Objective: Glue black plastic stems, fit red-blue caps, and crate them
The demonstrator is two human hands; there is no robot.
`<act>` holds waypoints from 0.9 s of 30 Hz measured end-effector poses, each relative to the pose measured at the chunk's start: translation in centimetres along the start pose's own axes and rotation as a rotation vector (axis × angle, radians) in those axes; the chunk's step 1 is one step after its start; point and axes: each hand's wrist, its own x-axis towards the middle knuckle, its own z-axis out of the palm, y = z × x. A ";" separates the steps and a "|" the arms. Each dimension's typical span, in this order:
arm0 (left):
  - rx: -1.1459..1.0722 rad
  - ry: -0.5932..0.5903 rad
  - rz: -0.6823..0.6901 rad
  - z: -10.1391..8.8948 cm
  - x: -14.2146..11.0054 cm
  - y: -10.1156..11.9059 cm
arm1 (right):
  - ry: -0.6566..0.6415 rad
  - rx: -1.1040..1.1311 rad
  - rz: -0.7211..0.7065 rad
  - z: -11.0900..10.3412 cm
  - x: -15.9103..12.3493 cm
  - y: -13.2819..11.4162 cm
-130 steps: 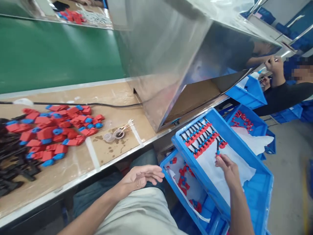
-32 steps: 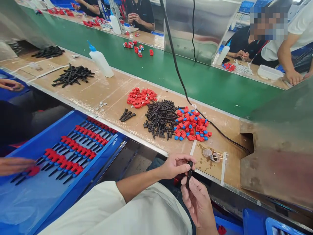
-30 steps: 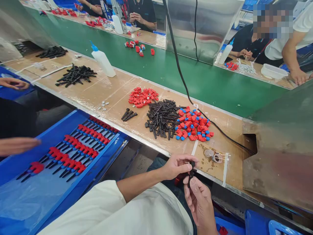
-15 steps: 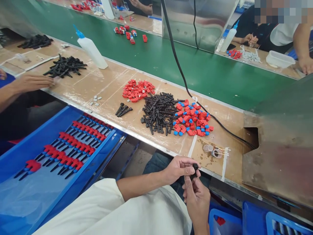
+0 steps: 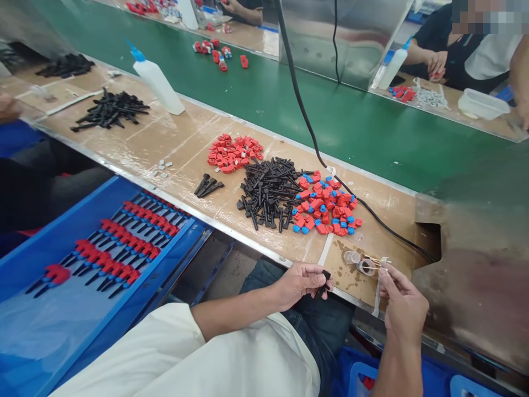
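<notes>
My left hand (image 5: 298,282) is closed on a small black plastic part (image 5: 324,278) just in front of the bench edge. My right hand (image 5: 401,302) has reached up to the thin sticks (image 5: 374,261) lying across two small clear cups (image 5: 359,262), its fingertips pinched at them. Beyond lie a heap of black parts (image 5: 268,191), a pile of red-and-blue parts (image 5: 326,208) and a pile of red parts (image 5: 233,153).
A black cable (image 5: 314,149) runs across the bench to a metal housing (image 5: 475,281) at the right. A blue tray (image 5: 49,309) with rows of assembled pieces sits at my left. A white squeeze bottle (image 5: 157,81) stands near the green conveyor (image 5: 330,116). Other people work opposite and left.
My right hand left the black part and rose to the sticks at the cups. My left hand keeps the part. The neighbour's hand withdrew from the bench on the left.
</notes>
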 end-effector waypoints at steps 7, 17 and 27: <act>-0.009 0.016 -0.050 -0.3 0.2 0.3 | 0.000 -0.094 -0.184 0.4 -0.6 -0.7; -0.066 -0.022 -0.090 1.0 0.5 0.4 | -0.181 -0.540 -0.752 -2.0 -1.3 -3.1; -0.169 -0.002 -0.189 2.3 1.8 -0.2 | 0.165 0.126 -0.013 0.0 -1.1 -0.8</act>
